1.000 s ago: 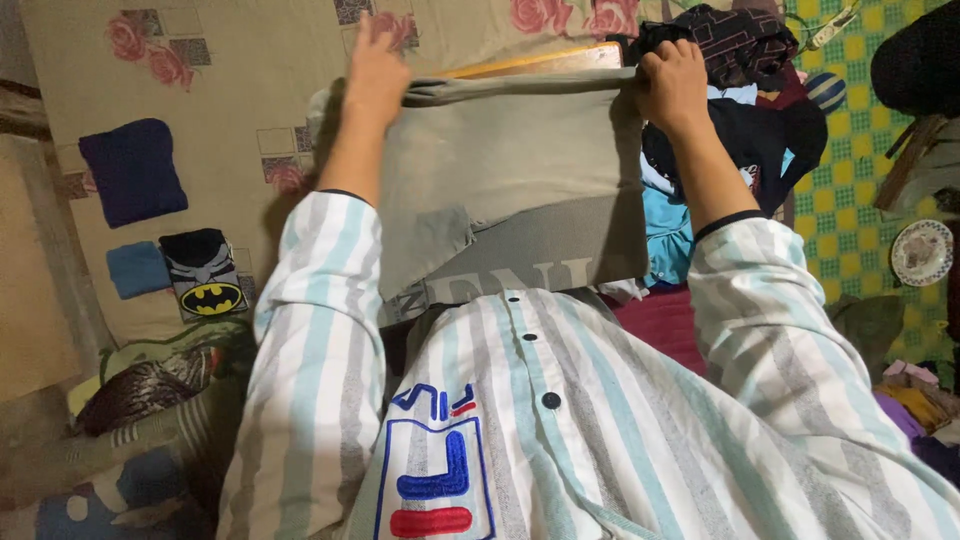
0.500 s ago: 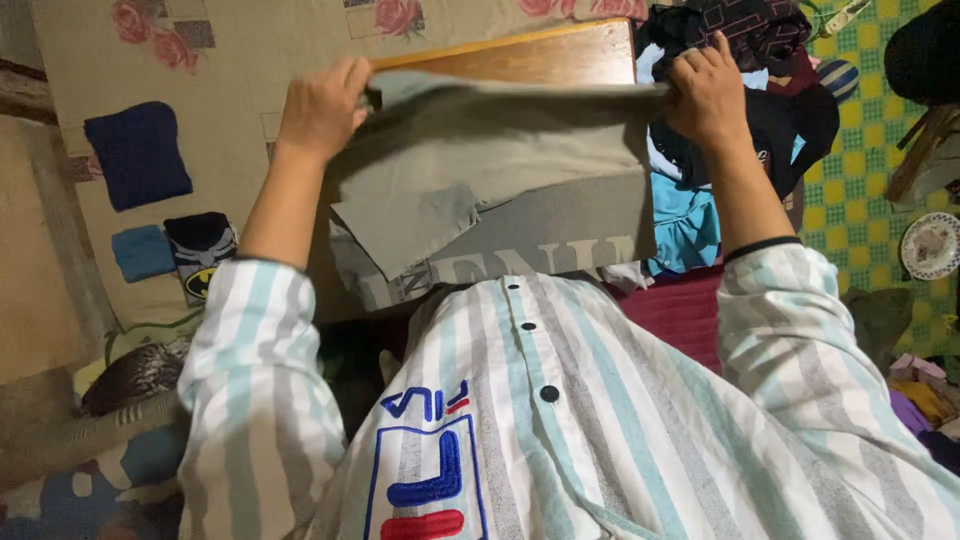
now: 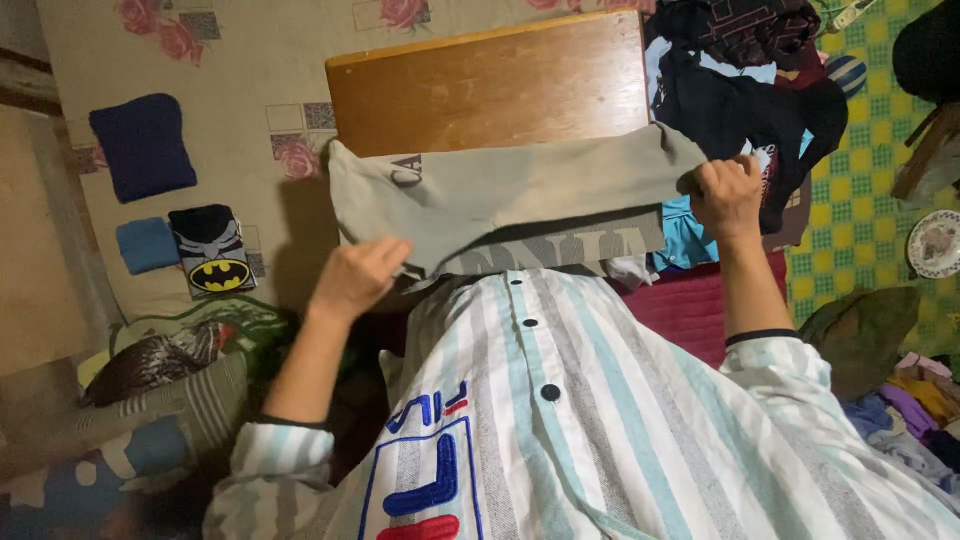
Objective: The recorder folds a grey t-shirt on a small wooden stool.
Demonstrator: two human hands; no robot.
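The grey garment (image 3: 520,200) lies doubled over the near edge of the wooden board (image 3: 490,85); the right hand (image 3: 728,195) is clenched on its right end, holding the fold taut; the left hand (image 3: 358,275) rests loosely curled at the lower left corner, probably pinching it, though its fingertips are hidden.

Single head-worn camera, looking steeply down over the wearer's striped shirt (image 3: 560,420); close range, both hands within arm's reach; faces forward across the wooden board (image 3: 490,85) to the floral bedsheet (image 3: 230,60) beyond; checked green-yellow mat (image 3: 860,150) at right edge; no second view.
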